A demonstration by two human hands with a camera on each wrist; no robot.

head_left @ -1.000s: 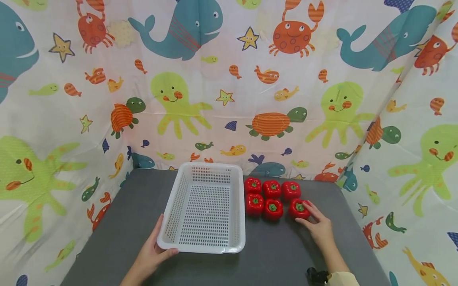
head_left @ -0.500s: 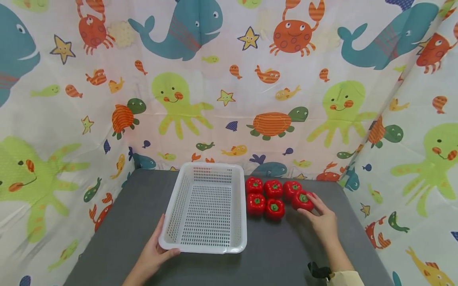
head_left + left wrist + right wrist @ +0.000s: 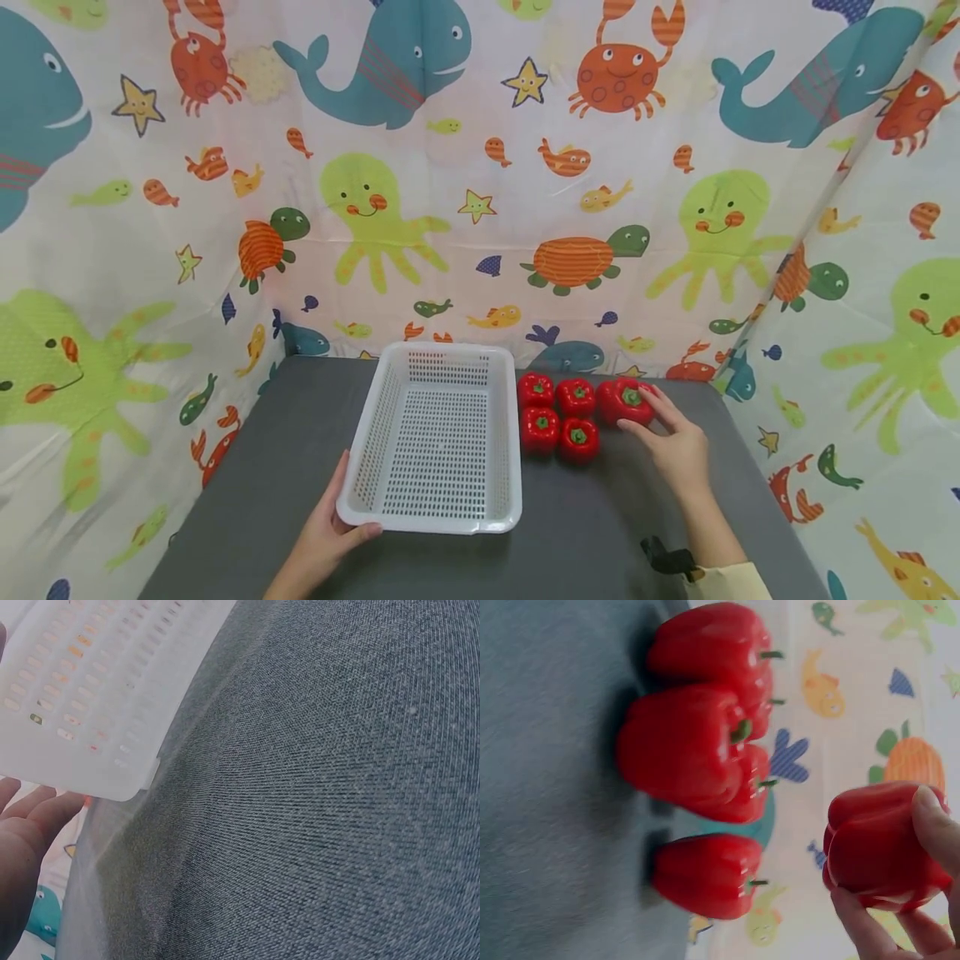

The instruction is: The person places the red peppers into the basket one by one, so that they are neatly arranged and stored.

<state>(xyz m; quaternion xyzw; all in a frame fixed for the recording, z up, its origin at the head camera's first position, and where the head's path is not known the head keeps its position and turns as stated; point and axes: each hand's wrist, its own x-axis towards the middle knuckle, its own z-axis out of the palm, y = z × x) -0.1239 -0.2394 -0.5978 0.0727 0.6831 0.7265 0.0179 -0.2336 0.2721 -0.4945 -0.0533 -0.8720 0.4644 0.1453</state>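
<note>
The right hand point(image 3: 678, 454), right of centre in the head view, pinches a red bell pepper point(image 3: 881, 844) between thumb and fingers; in the right wrist view this pepper sits at the lower right, raised clear of the table point(image 3: 570, 533), its body seen against the patterned curtain point(image 3: 427, 200). The left hand point(image 3: 321, 535), at the lower left of the head view, grips the near left corner of a white perforated basket point(image 3: 427, 525), its thumb along the front rim and its fingers at the left side. The basket occupies the centre of that view and lies on the grey table, no pepper inside. Five other red peppers point(image 3: 578, 441) stand in a cluster just right of the basket, stems up; the rearmost on the right is partly hidden by the held pepper. A pale yellow sleeve point(image 3: 727, 583) and a black object point(image 3: 667, 558) appear at the right wrist, lower right. Sea animals, among them whales, crabs, turtles and octopuses, decorate the curtain, which fills the upper part of the head view.
</note>
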